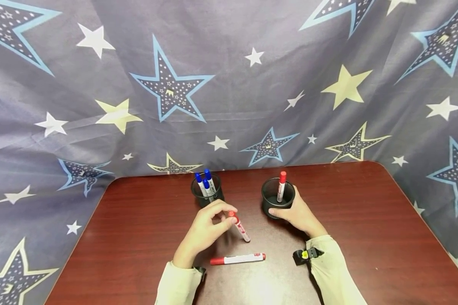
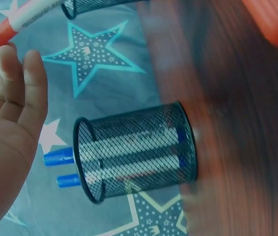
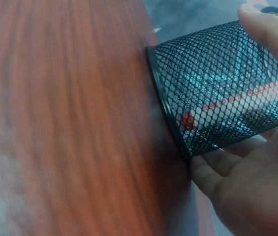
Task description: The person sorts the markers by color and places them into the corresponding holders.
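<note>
My left hand [image 1: 208, 226] pinches a red marker [image 1: 239, 227] by its capped end, holding it tilted above the table. In the left wrist view that marker [image 2: 28, 15] shows at the top left. My right hand [image 1: 299, 213] grips a black mesh pen cup [image 1: 269, 203] round its side. Inside this cup a single red marker [image 1: 281, 188] leans with its cap up; through the mesh it shows in the right wrist view [image 3: 237, 103]. Another red marker [image 1: 244, 259] lies flat on the table in front of both hands.
A second black mesh cup [image 1: 217, 183] with several blue markers [image 1: 207, 180] stands at the back left, just beyond my left hand. The reddish-brown table [image 1: 137, 237] ends at a star-patterned cloth [image 1: 229, 84] behind it.
</note>
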Demonstrator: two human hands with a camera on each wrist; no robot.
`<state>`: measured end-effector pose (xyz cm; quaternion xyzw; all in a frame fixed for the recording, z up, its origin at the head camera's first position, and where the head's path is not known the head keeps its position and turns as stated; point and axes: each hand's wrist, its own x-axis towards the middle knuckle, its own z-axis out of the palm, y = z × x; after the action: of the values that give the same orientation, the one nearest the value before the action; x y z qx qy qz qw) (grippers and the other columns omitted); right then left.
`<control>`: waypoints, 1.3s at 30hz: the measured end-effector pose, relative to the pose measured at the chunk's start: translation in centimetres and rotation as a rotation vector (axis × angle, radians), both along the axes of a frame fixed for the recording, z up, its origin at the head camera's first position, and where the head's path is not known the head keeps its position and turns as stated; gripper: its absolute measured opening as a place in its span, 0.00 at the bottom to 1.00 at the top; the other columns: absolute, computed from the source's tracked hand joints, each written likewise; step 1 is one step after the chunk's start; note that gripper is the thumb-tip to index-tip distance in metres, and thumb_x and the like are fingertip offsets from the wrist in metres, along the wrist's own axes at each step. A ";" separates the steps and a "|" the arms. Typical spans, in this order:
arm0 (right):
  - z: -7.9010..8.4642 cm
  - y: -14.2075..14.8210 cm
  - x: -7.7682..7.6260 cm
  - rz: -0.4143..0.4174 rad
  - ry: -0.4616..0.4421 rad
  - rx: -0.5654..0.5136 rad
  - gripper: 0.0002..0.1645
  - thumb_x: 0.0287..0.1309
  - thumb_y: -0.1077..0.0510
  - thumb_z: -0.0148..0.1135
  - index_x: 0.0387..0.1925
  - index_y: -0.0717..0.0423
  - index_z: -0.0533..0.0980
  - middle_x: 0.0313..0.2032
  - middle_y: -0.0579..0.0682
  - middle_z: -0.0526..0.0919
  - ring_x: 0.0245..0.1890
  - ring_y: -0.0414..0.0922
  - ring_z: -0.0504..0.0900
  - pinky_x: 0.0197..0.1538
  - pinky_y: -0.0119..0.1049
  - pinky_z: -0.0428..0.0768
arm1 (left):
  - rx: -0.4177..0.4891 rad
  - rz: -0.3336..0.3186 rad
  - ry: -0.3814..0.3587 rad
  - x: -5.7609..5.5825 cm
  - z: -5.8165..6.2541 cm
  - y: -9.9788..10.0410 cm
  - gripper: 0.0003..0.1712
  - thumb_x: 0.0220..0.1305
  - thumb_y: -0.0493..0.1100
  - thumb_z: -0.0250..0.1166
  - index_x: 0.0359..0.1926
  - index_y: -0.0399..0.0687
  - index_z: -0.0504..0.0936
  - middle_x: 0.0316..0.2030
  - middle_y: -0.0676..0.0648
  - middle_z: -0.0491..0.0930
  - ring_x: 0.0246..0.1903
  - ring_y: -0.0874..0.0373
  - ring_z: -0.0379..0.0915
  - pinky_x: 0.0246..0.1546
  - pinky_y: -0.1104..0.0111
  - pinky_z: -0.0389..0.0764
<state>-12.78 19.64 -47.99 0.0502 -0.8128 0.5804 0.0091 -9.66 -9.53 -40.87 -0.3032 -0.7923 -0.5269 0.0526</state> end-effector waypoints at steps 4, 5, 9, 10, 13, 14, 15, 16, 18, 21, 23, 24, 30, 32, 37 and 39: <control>1.1 -0.3 0.4 0.006 -0.002 -0.007 0.52 0.47 0.62 0.80 0.66 0.68 0.57 0.59 0.67 0.72 0.59 0.61 0.73 0.63 0.54 0.67 | 0.046 -0.027 0.001 0.3 1.6 0.8 0.12 0.60 0.25 0.68 0.45 0.36 0.85 0.36 0.42 0.80 0.32 0.56 0.73 0.30 0.69 0.76; 1.6 -0.4 0.6 0.009 -0.005 -0.009 0.51 0.48 0.63 0.80 0.66 0.69 0.57 0.59 0.68 0.72 0.59 0.62 0.73 0.63 0.55 0.67 | 0.059 -0.032 -0.008 0.4 1.8 0.9 0.12 0.61 0.25 0.67 0.45 0.36 0.84 0.36 0.42 0.80 0.32 0.56 0.73 0.30 0.69 0.76; 3.6 -0.8 1.3 0.018 -0.020 -0.013 0.48 0.49 0.66 0.78 0.64 0.72 0.58 0.57 0.70 0.72 0.58 0.64 0.72 0.62 0.54 0.67 | 0.109 -0.034 -0.070 -0.1 1.3 1.4 0.11 0.66 0.26 0.63 0.49 0.34 0.83 0.37 0.40 0.79 0.28 0.51 0.76 0.28 0.67 0.79; 4.0 -0.9 1.5 0.018 -0.020 -0.014 0.48 0.49 0.66 0.78 0.64 0.72 0.58 0.57 0.70 0.72 0.58 0.64 0.72 0.62 0.54 0.67 | 0.127 -0.033 -0.089 -0.3 0.9 1.5 0.12 0.68 0.26 0.61 0.50 0.33 0.82 0.38 0.39 0.80 0.27 0.49 0.77 0.28 0.67 0.81; 4.4 -1.0 1.7 0.012 -0.017 -0.016 0.47 0.48 0.66 0.78 0.63 0.72 0.58 0.57 0.70 0.73 0.58 0.65 0.72 0.63 0.54 0.67 | 0.187 -0.037 -0.147 -1.1 -0.4 1.8 0.13 0.71 0.25 0.56 0.54 0.31 0.79 0.41 0.35 0.82 0.27 0.44 0.80 0.28 0.63 0.84; 4.5 -1.0 1.7 0.010 -0.014 -0.019 0.47 0.48 0.66 0.78 0.63 0.72 0.58 0.57 0.70 0.72 0.58 0.65 0.72 0.63 0.54 0.67 | 0.213 -0.044 -0.161 -1.2 -0.6 2.0 0.14 0.72 0.26 0.54 0.55 0.31 0.78 0.42 0.35 0.82 0.27 0.43 0.81 0.29 0.61 0.85; 4.6 -1.0 1.7 0.010 -0.010 -0.018 0.47 0.48 0.66 0.78 0.63 0.72 0.58 0.57 0.70 0.72 0.58 0.65 0.72 0.63 0.54 0.67 | 0.240 -0.053 -0.168 -1.4 -0.7 2.1 0.14 0.74 0.26 0.53 0.56 0.31 0.77 0.43 0.34 0.82 0.28 0.43 0.82 0.30 0.60 0.85; 4.7 -1.0 1.8 0.009 -0.009 -0.018 0.47 0.48 0.66 0.78 0.63 0.72 0.59 0.57 0.70 0.72 0.58 0.65 0.73 0.63 0.54 0.67 | 0.267 -0.065 -0.170 -1.5 -0.7 2.2 0.14 0.75 0.27 0.52 0.57 0.30 0.76 0.43 0.33 0.82 0.29 0.43 0.82 0.30 0.59 0.86; 4.7 -1.0 1.8 0.010 -0.010 -0.018 0.47 0.48 0.66 0.78 0.63 0.72 0.58 0.57 0.70 0.72 0.58 0.64 0.72 0.63 0.54 0.67 | 0.329 -0.097 -0.178 -1.7 -0.7 2.4 0.15 0.77 0.29 0.50 0.59 0.29 0.75 0.45 0.32 0.81 0.31 0.42 0.83 0.32 0.56 0.86; 4.6 -0.9 1.9 0.012 -0.015 -0.015 0.47 0.48 0.66 0.78 0.63 0.72 0.58 0.57 0.70 0.72 0.58 0.65 0.72 0.63 0.53 0.67 | 0.408 -0.139 -0.167 -2.0 -0.5 2.6 0.18 0.77 0.30 0.49 0.63 0.26 0.71 0.46 0.33 0.80 0.33 0.46 0.83 0.36 0.54 0.86; 4.3 -0.8 1.8 0.012 -0.014 -0.013 0.47 0.48 0.66 0.78 0.63 0.72 0.58 0.57 0.70 0.73 0.58 0.65 0.72 0.62 0.54 0.67 | 0.457 -0.157 -0.167 -2.1 -0.4 2.8 0.19 0.76 0.29 0.50 0.64 0.24 0.69 0.47 0.35 0.79 0.35 0.50 0.83 0.38 0.54 0.85; 4.2 -0.7 1.7 0.012 -0.010 -0.017 0.47 0.49 0.66 0.78 0.63 0.72 0.58 0.57 0.70 0.73 0.58 0.65 0.73 0.62 0.54 0.67 | 0.478 -0.156 -0.174 -2.2 -0.3 2.9 0.20 0.76 0.29 0.51 0.64 0.23 0.69 0.48 0.37 0.79 0.35 0.52 0.83 0.40 0.54 0.85; 1.3 -0.3 0.7 0.005 -0.002 -0.022 0.50 0.48 0.62 0.80 0.65 0.67 0.58 0.58 0.65 0.73 0.58 0.59 0.73 0.63 0.52 0.66 | 0.620 -0.109 -0.239 -2.6 0.3 4.0 0.20 0.70 0.26 0.57 0.61 0.23 0.70 0.48 0.40 0.80 0.35 0.56 0.83 0.42 0.59 0.85; 0.4 -0.1 0.4 0.002 -0.004 -0.020 0.51 0.47 0.60 0.81 0.66 0.65 0.58 0.58 0.63 0.73 0.58 0.57 0.74 0.63 0.51 0.66 | 0.667 -0.106 -0.251 -2.7 0.6 4.5 0.19 0.68 0.24 0.59 0.59 0.23 0.70 0.46 0.39 0.81 0.34 0.55 0.82 0.40 0.61 0.85; -0.2 0.0 0.0 0.003 0.010 -0.020 0.52 0.46 0.58 0.82 0.65 0.65 0.59 0.58 0.63 0.73 0.58 0.56 0.74 0.63 0.52 0.66 | 0.691 -0.089 -0.224 -3.2 1.6 5.4 0.12 0.67 0.26 0.62 0.48 0.25 0.72 0.42 0.39 0.84 0.33 0.57 0.81 0.35 0.66 0.85; -0.2 0.1 0.0 0.002 0.015 -0.011 0.52 0.45 0.58 0.82 0.65 0.65 0.59 0.58 0.63 0.73 0.58 0.56 0.74 0.64 0.52 0.66 | 0.664 -0.069 -0.188 -3.6 2.1 5.8 0.10 0.67 0.27 0.63 0.46 0.24 0.73 0.41 0.39 0.85 0.32 0.57 0.81 0.34 0.67 0.85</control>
<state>-12.82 19.71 -48.24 0.0552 -0.8093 0.5846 0.0147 -13.23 -3.77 -38.79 -0.2463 -0.5683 -0.7830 0.0570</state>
